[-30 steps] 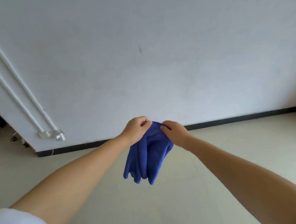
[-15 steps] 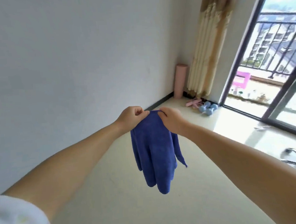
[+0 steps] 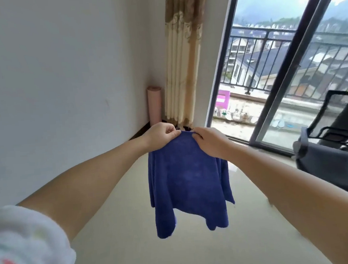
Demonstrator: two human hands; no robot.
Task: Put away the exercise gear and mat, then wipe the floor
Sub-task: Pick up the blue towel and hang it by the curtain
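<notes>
Pinched a blue cloth [image 3: 187, 182] by its top edge with both hands: left hand [image 3: 161, 135] on the left corner, thumb pressed over curled fingers; right hand [image 3: 210, 141] just beside, fingers bunched into the same hem. Hung limp below both hands, well above the floor [image 3: 124, 228], lower corners uneven.

Judged the risks so. Could have slipped from the shallow-looking left pinch and swung down one-sided. Could have stayed gathered under the right hand and met the floor as a wad rather than flat. Could have smeared rather than cleaned if laid down dry; could not tell wet from dry.

Found the floor beneath the hands pale, smooth and faintly glossy, likely slick once wiped. Noted a plain white wall [image 3: 62, 77] left of the left hand. Saw, beyond the left hand in the corner, a rolled pink mat [image 3: 155, 104] set upright, seemingly already put away, just beside a beige curtain [image 3: 182, 59]. Saw, beyond the right hand, a glass door [image 3: 289, 82] with a railed balcony outside. Noted a dark chair [image 3: 331, 162] well right of the right hand.
</notes>
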